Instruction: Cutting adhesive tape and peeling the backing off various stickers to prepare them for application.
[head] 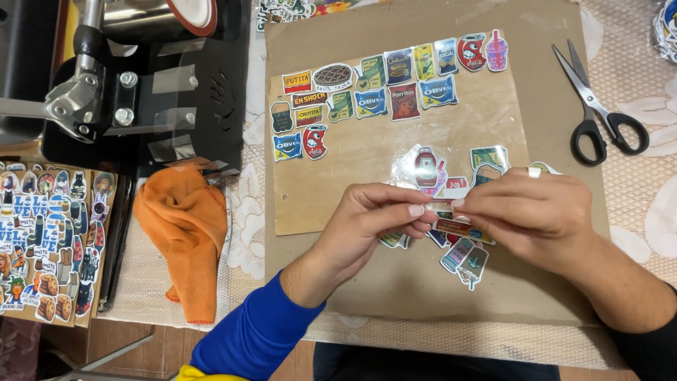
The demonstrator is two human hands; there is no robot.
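Left hand (pixel 374 222) and right hand (pixel 532 212) fingertips pinching a small rectangular printed sticker (pixel 443 207) between them, above loose cut-out stickers (pixel 465 255) on brown kraft paper (pixel 395 282), black-handled scissors (pixel 596 106) well apart

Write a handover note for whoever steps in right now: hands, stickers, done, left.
Left hand and right hand: both pinch one small die-cut sticker between fingertips, above the brown card sheet.
Done: about seventeen colourful food and drink stickers lie in rows along the sheet's top and left, under clear film.
Left: a loose pile of cut stickers lies under and around the hands; the sheet's middle is bare.
Nearby: black-handled scissors to the right, crumpled orange cloth to the left, a black press machine top left, filled sticker sheets far left.
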